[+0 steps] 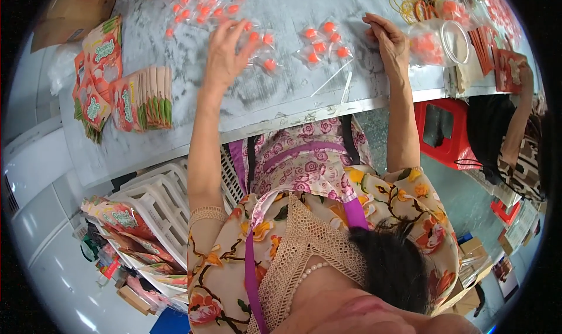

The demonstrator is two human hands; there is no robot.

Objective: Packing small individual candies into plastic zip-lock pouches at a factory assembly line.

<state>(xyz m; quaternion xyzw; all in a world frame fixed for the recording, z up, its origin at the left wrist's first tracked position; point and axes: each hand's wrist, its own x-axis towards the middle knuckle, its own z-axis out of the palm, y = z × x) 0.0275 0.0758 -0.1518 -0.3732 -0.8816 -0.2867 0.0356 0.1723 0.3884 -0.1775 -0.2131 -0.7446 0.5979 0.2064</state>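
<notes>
My left hand [227,54] is over the worktop, thumb and fingers apart. Its fingertips are at a small group of orange-red balls in clear wrappers [268,64], and I cannot make out whether they touch one. Farther right my right hand [391,44] hovers at the table, thumb and fingertips pressed together; what they pinch, if anything, does not show. Between the hands lies another cluster of wrapped balls [319,46]. A looser spread of them [204,9] extends beyond my left hand. Beside my right hand lies a clear jar [427,44] with orange-red pieces inside.
Printed red pouches [140,100] stand in a row at the left, with more pouches [99,59] behind. Two white strips [345,88] lie near the table edge. Yellow bands [410,3] are at the far right. Below are white crates [155,199] and a red stool [456,126]. Another person's arm [518,117] is at the right.
</notes>
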